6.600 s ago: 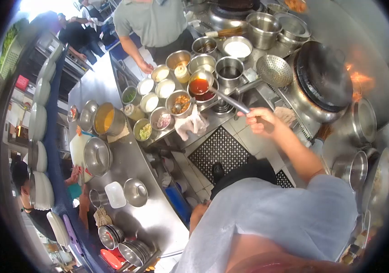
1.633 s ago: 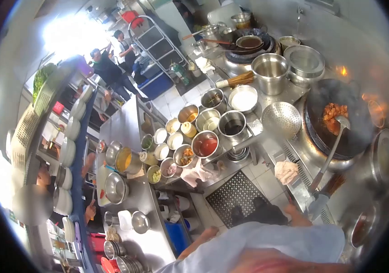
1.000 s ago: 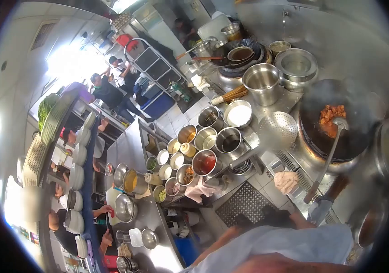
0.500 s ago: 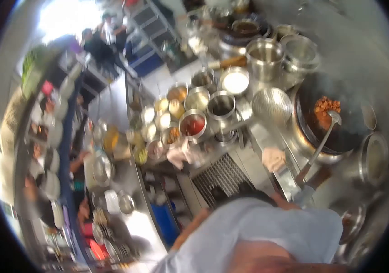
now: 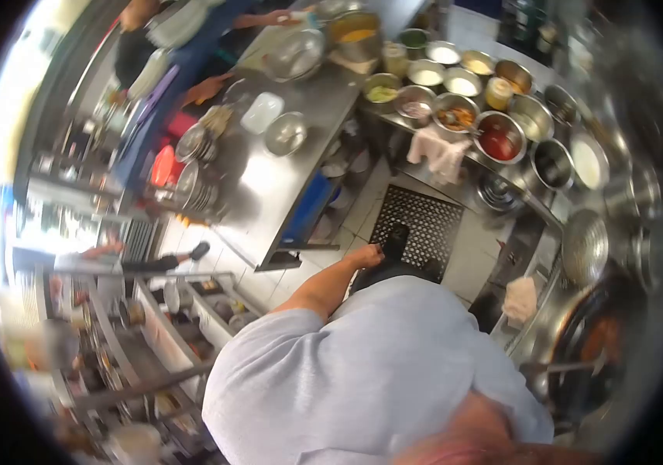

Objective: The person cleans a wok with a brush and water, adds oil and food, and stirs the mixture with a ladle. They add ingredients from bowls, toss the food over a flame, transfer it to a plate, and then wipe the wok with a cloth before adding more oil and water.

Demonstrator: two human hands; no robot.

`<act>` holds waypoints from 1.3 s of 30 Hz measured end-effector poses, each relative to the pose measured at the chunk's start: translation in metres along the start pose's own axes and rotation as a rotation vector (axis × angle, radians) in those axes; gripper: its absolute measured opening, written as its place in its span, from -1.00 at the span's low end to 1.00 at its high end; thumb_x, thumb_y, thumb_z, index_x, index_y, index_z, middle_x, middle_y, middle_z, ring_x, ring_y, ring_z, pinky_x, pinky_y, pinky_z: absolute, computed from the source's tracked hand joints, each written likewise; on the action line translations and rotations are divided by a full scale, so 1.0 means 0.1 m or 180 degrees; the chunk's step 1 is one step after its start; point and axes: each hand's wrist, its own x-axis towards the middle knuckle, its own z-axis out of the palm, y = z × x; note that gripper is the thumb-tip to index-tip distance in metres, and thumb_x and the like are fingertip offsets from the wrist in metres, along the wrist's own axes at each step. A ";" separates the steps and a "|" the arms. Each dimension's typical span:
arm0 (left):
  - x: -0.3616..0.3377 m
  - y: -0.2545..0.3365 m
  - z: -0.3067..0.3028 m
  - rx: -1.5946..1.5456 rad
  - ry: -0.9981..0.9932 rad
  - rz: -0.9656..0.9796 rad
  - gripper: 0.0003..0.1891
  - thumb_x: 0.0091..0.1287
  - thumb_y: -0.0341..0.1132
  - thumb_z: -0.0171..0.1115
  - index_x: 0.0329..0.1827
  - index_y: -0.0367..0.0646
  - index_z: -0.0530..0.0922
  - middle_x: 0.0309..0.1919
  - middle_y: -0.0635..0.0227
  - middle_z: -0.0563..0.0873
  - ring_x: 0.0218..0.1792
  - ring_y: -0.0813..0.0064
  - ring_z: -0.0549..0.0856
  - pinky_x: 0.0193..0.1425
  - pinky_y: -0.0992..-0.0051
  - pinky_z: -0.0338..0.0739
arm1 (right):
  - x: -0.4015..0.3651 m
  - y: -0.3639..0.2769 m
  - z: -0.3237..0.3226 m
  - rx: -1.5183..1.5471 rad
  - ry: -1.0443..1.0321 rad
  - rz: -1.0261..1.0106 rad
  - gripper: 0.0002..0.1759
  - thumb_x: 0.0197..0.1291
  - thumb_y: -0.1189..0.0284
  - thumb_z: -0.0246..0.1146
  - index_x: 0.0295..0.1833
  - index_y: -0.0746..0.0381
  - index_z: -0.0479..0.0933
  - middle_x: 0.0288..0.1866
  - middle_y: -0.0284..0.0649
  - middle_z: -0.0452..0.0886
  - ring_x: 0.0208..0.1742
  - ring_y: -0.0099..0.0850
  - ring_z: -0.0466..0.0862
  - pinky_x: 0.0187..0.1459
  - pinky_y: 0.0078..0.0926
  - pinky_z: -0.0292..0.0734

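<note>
My left hand [image 5: 368, 256] hangs low beside my body over the black floor mat [image 5: 417, 225], fingers curled in, nothing visible in them. My right hand is not visible; my white-sleeved shoulder covers that side. To the right sits a dark wok [image 5: 568, 329] with reddish-brown food inside, blurred at the edge of the view. A ladle [image 5: 571, 366] lies across the wok, its handle end towards my right side. A folded cloth [image 5: 520, 300] rests on the stove edge, near a perforated strainer [image 5: 585, 246].
Metal pots with sauces and ingredients, one red [image 5: 499, 138], line the counter ahead. A pink cloth [image 5: 437, 155] hangs there. At left stands a steel table [image 5: 250, 198] with bowls. Lower left are shelves [image 5: 145, 341]. Other people stand beyond the table and at far left.
The view has swung left and down, so the wok and pots appear further right. My left hand and forearm now show; the right sleeve by the ladle handle has dropped out of sight.
</note>
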 end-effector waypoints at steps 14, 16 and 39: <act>-0.18 -0.57 -0.03 -0.1819 0.0082 -0.1137 -0.62 0.26 -0.15 0.10 -0.04 -0.27 0.59 -0.18 -0.09 0.68 -0.11 0.01 0.65 0.05 0.23 0.50 | -0.50 1.09 0.99 0.1017 0.0337 0.1783 -0.76 0.01 0.35 0.15 -0.35 0.25 0.66 -0.28 0.08 0.65 -0.18 0.00 0.65 -0.06 -0.11 0.50; 0.03 -1.05 0.26 -0.0658 0.0300 0.0195 -0.66 0.25 -0.19 0.09 -0.09 -0.29 0.60 -0.21 -0.09 0.67 -0.16 0.00 0.65 -0.01 0.22 0.51 | -0.63 0.19 -0.39 0.0983 0.0493 0.1349 -0.75 0.02 0.36 0.13 -0.36 0.32 0.61 -0.25 0.10 0.64 -0.14 0.05 0.63 -0.07 -0.07 0.49; 0.54 -0.35 0.31 -0.3482 0.0840 -0.1794 -0.56 0.35 -0.08 0.07 0.00 -0.33 0.54 -0.46 0.24 0.62 -0.51 0.46 0.56 -0.44 0.46 0.47 | 1.86 -2.47 -4.68 0.2833 0.0503 -0.0261 -0.68 0.32 0.34 0.11 0.02 0.37 0.49 -0.41 -0.23 0.62 -0.57 -0.58 0.53 -0.55 -0.65 0.35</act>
